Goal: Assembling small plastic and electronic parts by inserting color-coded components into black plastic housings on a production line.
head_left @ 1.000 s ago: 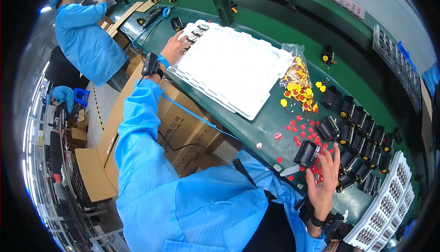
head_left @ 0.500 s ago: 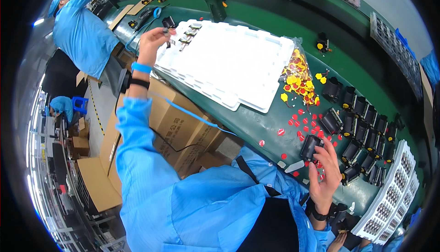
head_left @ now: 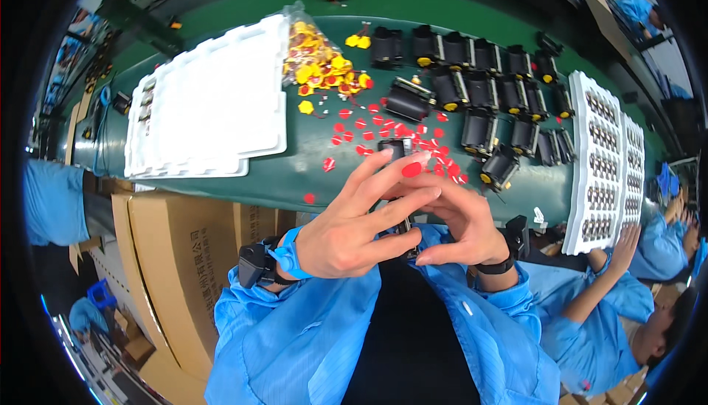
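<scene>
My left hand (head_left: 346,232) and my right hand (head_left: 464,224) meet at the table's near edge, fingers curled around a black plastic housing (head_left: 394,148). The housing shows past my left fingertips and in slivers between the hands; the rest is hidden. A red round disc (head_left: 411,170) shows at a fingertip of my left hand. Beyond the hands, several red discs (head_left: 378,120) lie scattered on the green table. Another black housing (head_left: 410,100) lies just behind them. Whether a small part is also between the fingers cannot be seen.
White trays (head_left: 214,103) are stacked at the left. Beside them is a clear bag of yellow discs (head_left: 313,51). Rows of black housings (head_left: 479,92) fill the right side, near a white tray of small metal parts (head_left: 605,132). Cardboard boxes (head_left: 173,257) stand below; a co-worker (head_left: 590,324) sits at right.
My left hand has come from the white tray, where it held a small grey part, to my right hand. Both hands now close around the black housing. The view has turned rightward.
</scene>
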Action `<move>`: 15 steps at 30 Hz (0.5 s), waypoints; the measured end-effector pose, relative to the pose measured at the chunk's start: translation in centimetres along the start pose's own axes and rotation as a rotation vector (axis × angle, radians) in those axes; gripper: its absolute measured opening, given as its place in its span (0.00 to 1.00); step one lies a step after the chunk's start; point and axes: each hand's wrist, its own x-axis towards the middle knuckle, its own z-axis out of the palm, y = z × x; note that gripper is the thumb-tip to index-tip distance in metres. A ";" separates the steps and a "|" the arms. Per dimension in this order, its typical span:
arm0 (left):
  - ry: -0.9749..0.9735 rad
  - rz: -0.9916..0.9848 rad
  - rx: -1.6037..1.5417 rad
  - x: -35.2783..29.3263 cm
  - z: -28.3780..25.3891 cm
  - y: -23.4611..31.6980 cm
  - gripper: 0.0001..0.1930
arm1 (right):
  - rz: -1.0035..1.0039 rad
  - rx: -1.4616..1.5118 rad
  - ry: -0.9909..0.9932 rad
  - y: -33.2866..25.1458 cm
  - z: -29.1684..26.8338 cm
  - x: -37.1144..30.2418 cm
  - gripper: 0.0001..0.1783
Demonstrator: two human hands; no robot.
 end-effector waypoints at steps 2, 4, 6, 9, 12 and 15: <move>-0.045 0.030 -0.039 0.5 1.2 -0.4 0.15 | -0.029 -0.135 0.050 -0.3 -0.2 -1.3 0.48; -0.074 0.051 -0.018 1.0 1.6 -0.1 0.16 | -0.025 -0.238 0.094 -0.8 -0.2 -2.3 0.46; -0.105 0.064 0.004 1.3 1.4 -0.2 0.16 | -0.017 -0.334 0.134 -1.1 -0.7 -3.1 0.45; -0.025 -0.223 0.028 1.4 1.5 -2.0 0.26 | -0.160 -0.310 0.346 -0.8 -1.9 -3.8 0.42; 0.073 -0.542 0.253 0.3 3.4 -4.3 0.36 | -0.296 -0.255 0.361 -0.8 -3.0 -2.3 0.43; -0.062 -0.455 0.205 0.0 3.8 -4.7 0.40 | -0.374 -0.346 0.300 -0.3 -3.8 -1.0 0.42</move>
